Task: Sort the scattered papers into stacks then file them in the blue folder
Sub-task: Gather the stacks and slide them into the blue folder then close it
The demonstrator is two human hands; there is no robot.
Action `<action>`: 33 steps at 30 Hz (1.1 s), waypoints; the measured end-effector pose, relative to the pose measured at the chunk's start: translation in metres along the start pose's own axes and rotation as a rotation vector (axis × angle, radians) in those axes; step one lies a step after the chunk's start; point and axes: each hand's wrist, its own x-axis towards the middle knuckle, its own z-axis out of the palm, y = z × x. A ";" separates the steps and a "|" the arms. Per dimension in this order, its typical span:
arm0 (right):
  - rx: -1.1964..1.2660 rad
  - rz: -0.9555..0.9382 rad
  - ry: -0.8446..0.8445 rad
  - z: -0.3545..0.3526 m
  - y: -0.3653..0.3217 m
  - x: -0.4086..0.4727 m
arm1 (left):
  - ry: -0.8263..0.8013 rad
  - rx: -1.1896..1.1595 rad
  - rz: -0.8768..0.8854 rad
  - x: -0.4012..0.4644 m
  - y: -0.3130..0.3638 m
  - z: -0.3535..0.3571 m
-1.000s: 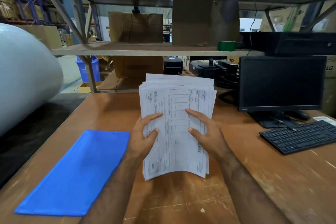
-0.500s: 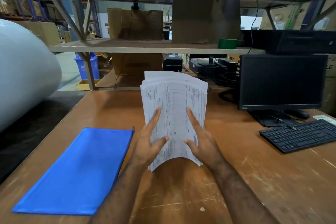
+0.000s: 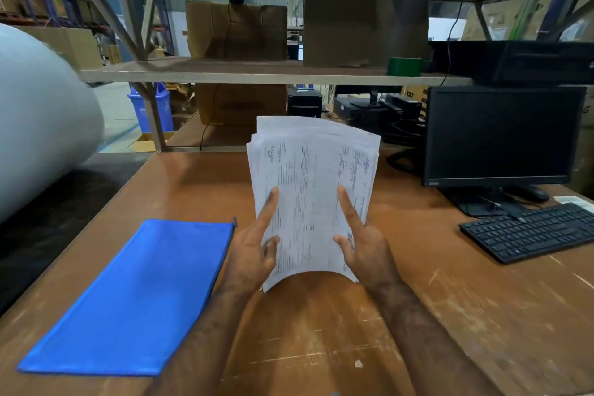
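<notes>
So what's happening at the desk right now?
A person holds a stack of printed papers upright over the wooden desk, left hand and right hand gripping its two sides. The blue folder lies flat and closed to the left; nothing is filed yet.

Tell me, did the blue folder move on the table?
No. The folder lies flat at the same spot by the table's left edge. Its small shift in the picture matches the monitor's, so only the camera moved.
</notes>
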 end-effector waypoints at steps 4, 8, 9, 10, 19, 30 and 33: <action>0.000 -0.022 0.069 -0.009 -0.002 0.017 | 0.041 -0.055 0.004 0.016 0.010 -0.004; -0.063 0.024 0.001 -0.003 0.001 0.010 | 0.000 0.041 -0.002 0.008 -0.001 0.001; -0.072 0.030 -0.049 0.002 0.002 0.005 | -0.017 0.090 -0.008 0.003 -0.006 0.004; -0.067 0.029 -0.084 0.005 0.004 0.001 | -0.021 0.119 -0.015 0.000 -0.009 0.007; -0.085 0.046 -0.101 0.005 0.007 0.002 | -0.032 0.154 -0.053 0.004 -0.008 0.006; -0.082 0.049 -0.059 0.010 0.009 0.001 | -0.086 0.153 -0.026 0.003 -0.019 0.005; 0.030 0.001 0.040 0.002 0.008 0.004 | -0.063 -0.017 0.051 0.015 -0.018 -0.002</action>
